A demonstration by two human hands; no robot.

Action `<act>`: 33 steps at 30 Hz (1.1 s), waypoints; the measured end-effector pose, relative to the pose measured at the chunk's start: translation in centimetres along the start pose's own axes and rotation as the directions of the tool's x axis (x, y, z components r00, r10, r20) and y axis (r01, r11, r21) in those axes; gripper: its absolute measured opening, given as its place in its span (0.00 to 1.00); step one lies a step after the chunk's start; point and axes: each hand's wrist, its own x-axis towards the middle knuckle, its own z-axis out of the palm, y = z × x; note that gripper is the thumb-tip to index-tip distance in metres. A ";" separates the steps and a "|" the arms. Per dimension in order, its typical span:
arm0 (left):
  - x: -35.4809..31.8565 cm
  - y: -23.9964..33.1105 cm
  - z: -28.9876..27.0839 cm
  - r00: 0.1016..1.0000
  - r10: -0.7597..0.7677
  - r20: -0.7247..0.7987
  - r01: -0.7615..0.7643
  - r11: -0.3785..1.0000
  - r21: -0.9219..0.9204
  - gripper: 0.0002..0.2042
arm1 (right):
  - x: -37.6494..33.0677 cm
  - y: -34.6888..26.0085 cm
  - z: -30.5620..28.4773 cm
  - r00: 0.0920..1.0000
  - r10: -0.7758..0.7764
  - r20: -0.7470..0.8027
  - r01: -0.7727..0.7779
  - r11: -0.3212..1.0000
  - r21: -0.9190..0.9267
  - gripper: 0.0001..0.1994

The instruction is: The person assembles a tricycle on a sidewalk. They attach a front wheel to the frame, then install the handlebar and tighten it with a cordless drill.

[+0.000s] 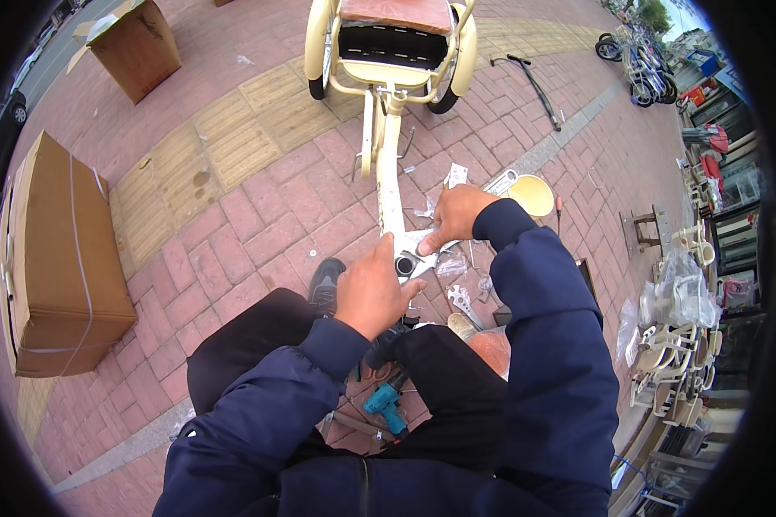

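A cream tricycle frame (388, 185) runs from the rear wheels toward me, its open round tube end (404, 265) between my hands. My left hand (371, 291) is closed against the left side of that tube end, index finger and thumb on its rim. My right hand (459, 217) pinches a flat silvery wrench-like piece (440, 263) lying against the tube end; the fingers partly hide its shape. On the paving just beyond my right hand is a cream disc-shaped guard (530, 196). A flat wrench with several cut-outs (463, 302) lies closer to my knees.
Between my legs lies a teal power drill (386, 405). A large cardboard box (69, 258) stands at left, another box (135, 52) farther back. A black hand pump (536, 90) rests at far right. A small stool (647, 228) and bagged cream parts (677, 319) line the right side.
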 end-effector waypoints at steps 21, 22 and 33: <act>-0.5 -0.4 0.0 0.997 0.061 0.037 -0.065 0.991 0.114 0.30 | -1.8 -0.6 0.2 0.995 0.033 -0.094 -0.033 0.999 0.009 0.39; -1.3 -0.1 -0.3 0.997 -0.002 0.079 -0.010 0.988 0.155 0.28 | -1.9 -0.7 0.2 0.994 0.046 -0.095 -0.045 0.999 0.015 0.39; -3.9 -1.6 1.0 0.936 0.332 0.118 -0.352 0.873 0.337 0.18 | -3.3 -1.6 1.4 0.973 0.157 -0.169 -0.155 0.988 0.027 0.39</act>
